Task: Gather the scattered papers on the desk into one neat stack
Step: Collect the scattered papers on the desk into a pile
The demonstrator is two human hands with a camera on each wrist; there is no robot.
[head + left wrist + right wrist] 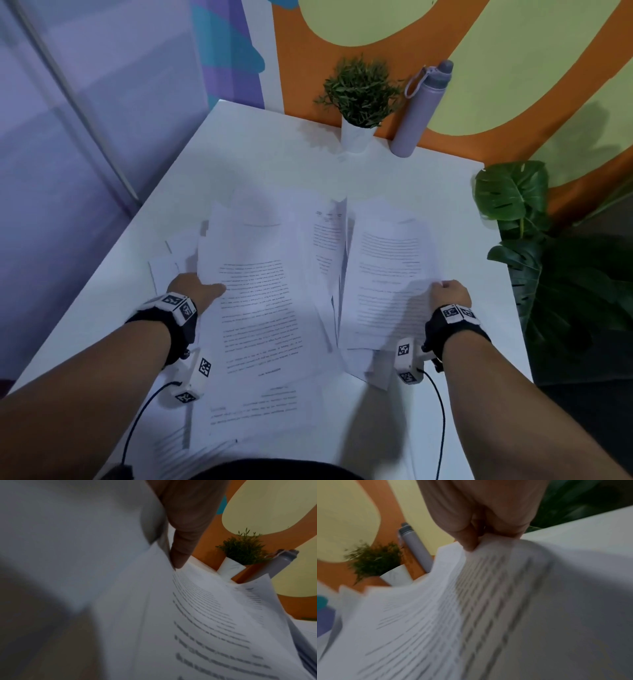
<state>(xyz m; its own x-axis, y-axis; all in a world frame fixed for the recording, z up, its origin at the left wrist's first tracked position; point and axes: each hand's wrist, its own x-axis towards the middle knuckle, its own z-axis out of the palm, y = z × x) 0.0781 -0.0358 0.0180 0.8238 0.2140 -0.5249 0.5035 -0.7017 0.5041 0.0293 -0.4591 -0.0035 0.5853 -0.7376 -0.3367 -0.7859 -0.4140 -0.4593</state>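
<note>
Several printed white sheets lie in two tilted bundles over the middle of the white desk (274, 154). My left hand (197, 291) holds the left edge of the left bundle of papers (257, 284), thumb on top, fingers hidden under it; the left wrist view shows the thumb (180, 553) pressing on that bundle (205, 615). My right hand (450, 291) pinches the right edge of the right bundle of papers (387, 274); in the right wrist view, curled fingers (467, 539) clamp the sheets (471, 601). More loose sheets (260, 407) lie flat near the front edge.
A small potted plant (359, 102) and a lilac water bottle (421, 109) stand at the desk's far edge against the painted wall. A big leafy plant (524, 212) stands beside the right edge. A few sheets (168, 270) stick out on the left.
</note>
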